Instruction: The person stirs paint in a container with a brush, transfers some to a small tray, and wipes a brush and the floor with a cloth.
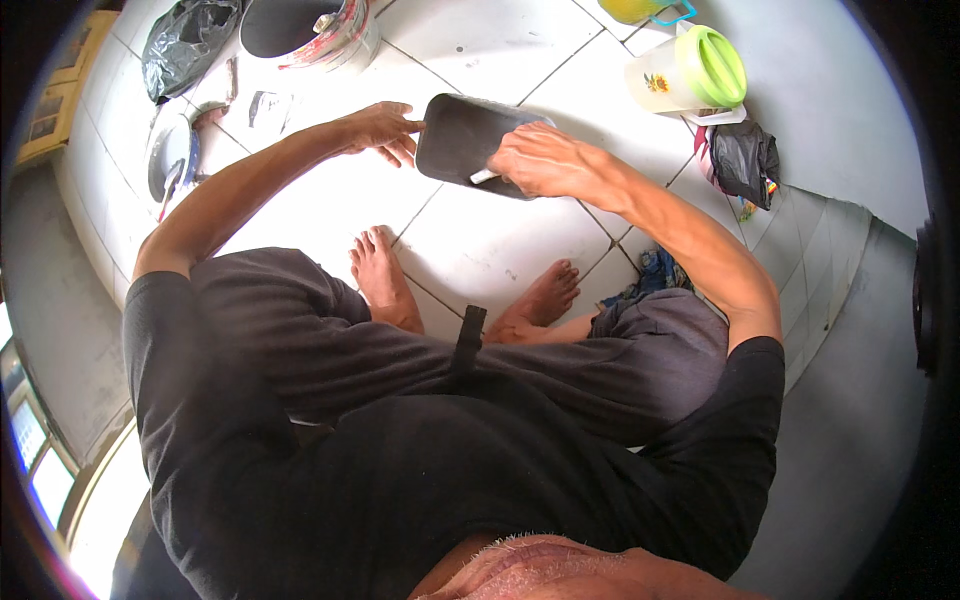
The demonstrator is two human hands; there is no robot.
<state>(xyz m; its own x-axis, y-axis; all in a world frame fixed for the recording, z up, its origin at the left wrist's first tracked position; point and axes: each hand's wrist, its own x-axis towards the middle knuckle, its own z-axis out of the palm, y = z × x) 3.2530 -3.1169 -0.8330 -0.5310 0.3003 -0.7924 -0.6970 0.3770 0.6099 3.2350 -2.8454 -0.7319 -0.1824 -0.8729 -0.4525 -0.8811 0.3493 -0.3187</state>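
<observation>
A dark grey rectangular tub [455, 135] with rounded corners sits on the white tiles in front of my feet. My left hand [380, 132] is beside its left end, fingers stretched out and apart, the fingertips at or very near the rim. Over the tub's right part, my right hand [540, 162] is closed around a white stick-like handle [484, 176]. One end of this handle sticks out to the left of the fist. What the handle belongs to is hidden by the hand.
A bucket [350, 35] and a black plastic bag [185, 50] stand at the far left, with a round pan [172, 155] nearer. To the right are a pitcher with a green lid [690, 75] and a dark crumpled bag [745, 160]. Blue cloth [660, 272] lies by my right knee.
</observation>
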